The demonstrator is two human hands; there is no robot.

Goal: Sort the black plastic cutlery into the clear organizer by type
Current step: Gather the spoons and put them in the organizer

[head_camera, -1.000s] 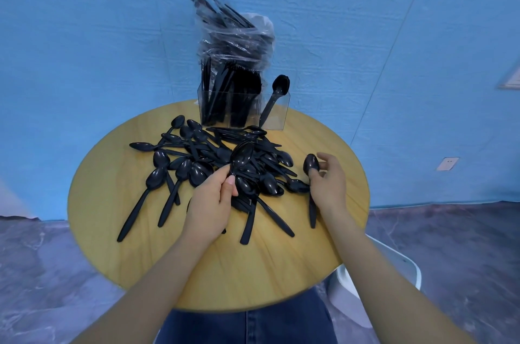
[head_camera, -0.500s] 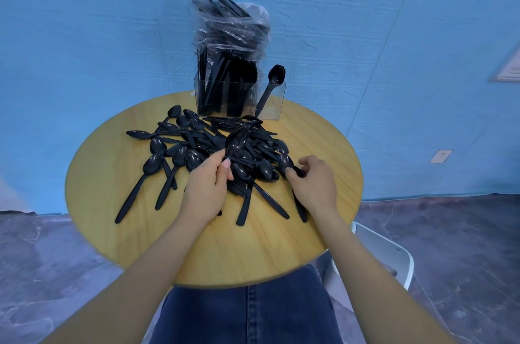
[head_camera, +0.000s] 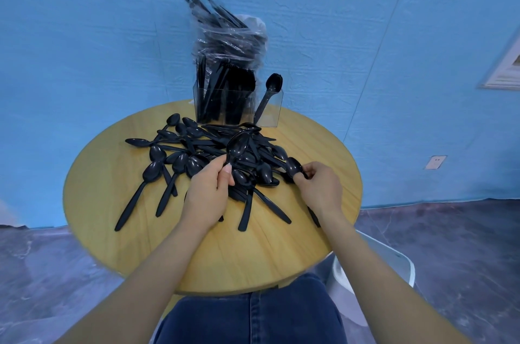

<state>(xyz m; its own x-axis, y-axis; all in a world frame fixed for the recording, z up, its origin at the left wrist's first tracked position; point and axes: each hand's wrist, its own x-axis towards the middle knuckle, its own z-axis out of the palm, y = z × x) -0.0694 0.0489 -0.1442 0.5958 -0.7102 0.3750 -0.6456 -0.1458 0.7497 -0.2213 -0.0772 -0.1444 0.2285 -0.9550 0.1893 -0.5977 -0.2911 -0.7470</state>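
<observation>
Left hand (head_camera: 206, 197) grips spoon (head_camera: 237, 145) by handle, bowl raised above pile, likely gathering spoons for one compartment. Right hand (head_camera: 320, 189) pinches second spoon (head_camera: 294, 167) at pile's right edge. Pile of black cutlery (head_camera: 197, 158) mid-tabletop (head_camera: 118, 203). Clear organizer (head_camera: 267, 110) at far rim; right compartment nearly empty, open path above pile.

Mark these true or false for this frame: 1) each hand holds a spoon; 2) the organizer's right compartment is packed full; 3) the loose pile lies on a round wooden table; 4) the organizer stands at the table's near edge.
1) True: the left hand grips a spoon, and the right hand grips another spoon.
2) False: the clear organizer has only one spoon there.
3) True: the pile lies on the table.
4) False: it stands at the far edge.
</observation>
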